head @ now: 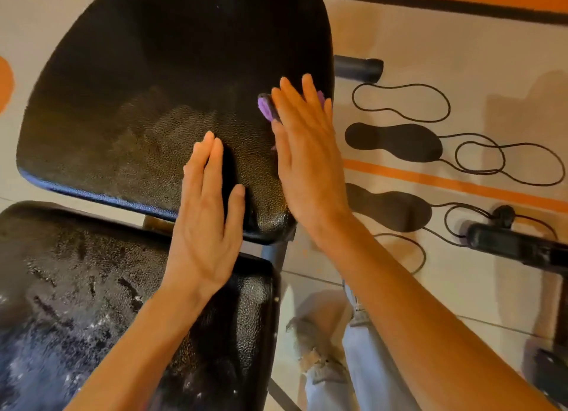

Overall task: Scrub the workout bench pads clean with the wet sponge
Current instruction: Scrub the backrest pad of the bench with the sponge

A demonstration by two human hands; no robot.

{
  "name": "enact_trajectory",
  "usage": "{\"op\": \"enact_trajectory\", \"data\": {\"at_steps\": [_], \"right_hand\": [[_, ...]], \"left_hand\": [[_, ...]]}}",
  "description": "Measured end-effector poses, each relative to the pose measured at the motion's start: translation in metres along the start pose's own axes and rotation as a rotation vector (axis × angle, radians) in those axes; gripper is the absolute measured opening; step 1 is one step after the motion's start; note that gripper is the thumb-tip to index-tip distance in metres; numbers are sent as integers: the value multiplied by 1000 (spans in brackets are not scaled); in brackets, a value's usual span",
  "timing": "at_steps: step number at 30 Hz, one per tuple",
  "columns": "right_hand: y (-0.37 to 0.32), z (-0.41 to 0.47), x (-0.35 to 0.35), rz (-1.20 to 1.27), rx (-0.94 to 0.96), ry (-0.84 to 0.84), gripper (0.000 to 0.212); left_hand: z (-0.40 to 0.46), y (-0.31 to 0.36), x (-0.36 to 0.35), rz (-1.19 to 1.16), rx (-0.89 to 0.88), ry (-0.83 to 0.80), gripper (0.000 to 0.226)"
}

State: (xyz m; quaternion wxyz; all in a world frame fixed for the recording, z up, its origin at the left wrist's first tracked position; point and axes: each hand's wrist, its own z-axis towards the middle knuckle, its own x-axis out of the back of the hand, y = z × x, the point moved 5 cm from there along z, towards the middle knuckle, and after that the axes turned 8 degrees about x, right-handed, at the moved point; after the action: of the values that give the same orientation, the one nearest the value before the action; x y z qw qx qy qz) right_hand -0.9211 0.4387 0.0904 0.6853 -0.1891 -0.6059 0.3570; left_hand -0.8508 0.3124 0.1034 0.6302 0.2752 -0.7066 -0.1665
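While the left hand [204, 214] lies flat, fingers straight, on the back pad [147, 97], the right hand [302, 152] presses the purple sponge [265, 107] under straight fingers near that pad's right edge. Unscrubbed surface lies leftward and ahead; the sudsy seat pad [76, 303] sits nearer the body.

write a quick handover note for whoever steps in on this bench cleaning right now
Right hand: flat, fingers straight, pressing the purple sponge onto the upper pad near its right edge.
Left hand: flat on the same pad, holding nothing.
Done, judging by sheen: lower pad is wet and streaked; the upper pad's near part looks damp.
Left: the upper pad's far part looks dry.
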Motion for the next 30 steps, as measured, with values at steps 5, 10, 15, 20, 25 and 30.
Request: {"op": "enact_trajectory", "data": {"at_steps": [5,10,15,20,25,30], "right_hand": [[-30,-112,-22,420,-47,186,47],[6,-55,-14,662,-246,324,47],[-1,-81,-17,823,-295,377,53],[-6,-93,-21,711,-147,354,53],[53,-9,-10,871,-441,440,36],[-14,-114,-22,917,-326,336,57]], "left_hand": [[9,18,-15,-76,-175,-162,54],[21,24,-22,-8,-249,-179,52],[25,29,-29,33,-276,-161,49],[22,31,-28,27,-262,-175,48],[20,36,-29,70,-227,-156,48],[20,36,-26,17,-185,-175,49]]}}
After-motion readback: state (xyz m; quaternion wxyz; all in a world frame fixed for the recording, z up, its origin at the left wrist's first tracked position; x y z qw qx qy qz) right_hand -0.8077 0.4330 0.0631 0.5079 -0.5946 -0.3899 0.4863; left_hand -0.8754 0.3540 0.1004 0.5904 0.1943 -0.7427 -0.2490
